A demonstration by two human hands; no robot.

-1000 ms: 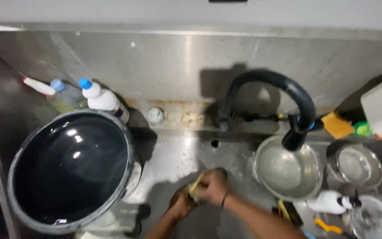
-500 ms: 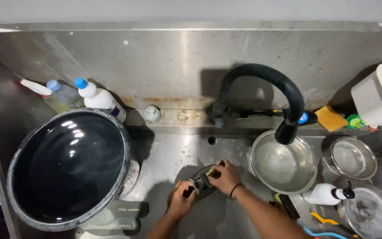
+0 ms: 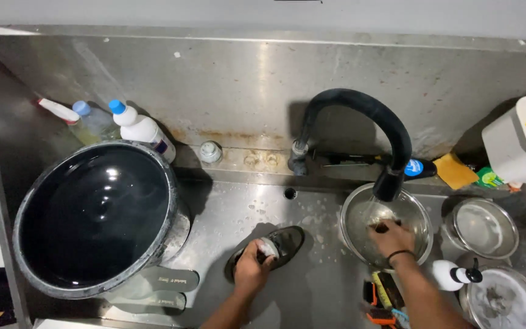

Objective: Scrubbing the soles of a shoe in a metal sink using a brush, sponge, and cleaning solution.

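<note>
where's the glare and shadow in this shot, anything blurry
Head view: overhead light glares off the steel backsplash and the dark basin; the black faucet casts a soft shadow behind it; the left hand shades the sink floor; edges bow slightly; nothing notably blurred.

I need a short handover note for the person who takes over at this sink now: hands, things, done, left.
Left hand: holds the dark soapy shoe on the steel sink floor.
Right hand: in the round steel bowl under the black curved tap, water running; what it holds cannot be told.
Done: shoe is foamy.
Left: foam is not rinsed off; two grey insoles lie beside the big black basin.
</note>
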